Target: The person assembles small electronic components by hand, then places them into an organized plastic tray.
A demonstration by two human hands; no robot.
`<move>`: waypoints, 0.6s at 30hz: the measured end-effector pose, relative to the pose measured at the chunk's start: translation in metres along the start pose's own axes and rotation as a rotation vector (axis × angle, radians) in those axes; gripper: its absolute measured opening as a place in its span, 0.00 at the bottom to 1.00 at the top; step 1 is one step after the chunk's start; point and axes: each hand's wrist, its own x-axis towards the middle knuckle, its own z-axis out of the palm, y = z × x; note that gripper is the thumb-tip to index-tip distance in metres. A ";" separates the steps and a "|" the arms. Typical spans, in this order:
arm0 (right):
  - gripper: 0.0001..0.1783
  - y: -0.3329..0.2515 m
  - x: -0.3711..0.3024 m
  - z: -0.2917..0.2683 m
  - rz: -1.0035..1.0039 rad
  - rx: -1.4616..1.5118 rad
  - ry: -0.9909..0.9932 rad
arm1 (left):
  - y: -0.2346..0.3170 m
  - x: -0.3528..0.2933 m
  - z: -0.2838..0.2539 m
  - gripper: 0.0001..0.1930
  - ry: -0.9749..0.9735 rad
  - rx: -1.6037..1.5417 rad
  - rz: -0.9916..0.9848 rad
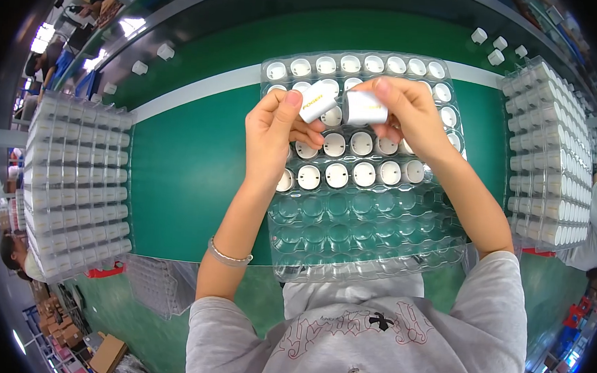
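Note:
Above a clear plastic tray (340,233), my two hands each hold a small white plastic housing. My left hand (269,130) is closed on one housing (317,103) with gold print, thumb on top, tilted up to the right. A second white housing (366,110), also with gold print, is gripped between the thumb and fingers of my right hand (415,115). The two housings are close together with a narrow gap between them. Under my hands, rows of round white pieces (337,175) fill the tray's far part; its nearer pockets hold none.
Tall stacks of filled clear trays stand at the left (80,187) and right (550,154) on the green table (190,173). Loose white pieces (496,57) lie at the far right, others (164,52) at the far left. Another person's sleeve (588,231) shows beyond the right stack.

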 end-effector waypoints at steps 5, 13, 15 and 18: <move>0.23 0.003 0.003 -0.005 0.019 -0.063 -0.009 | 0.000 0.000 -0.001 0.17 -0.138 0.034 -0.076; 0.18 0.002 0.002 -0.005 -0.004 0.051 0.037 | -0.004 0.001 0.003 0.10 -0.164 0.008 0.030; 0.16 0.008 0.006 -0.007 -0.097 0.079 0.024 | -0.007 0.001 0.005 0.12 -0.129 0.031 0.158; 0.14 0.014 0.008 -0.005 -0.234 0.086 -0.014 | -0.008 0.001 0.006 0.23 -0.223 0.224 0.345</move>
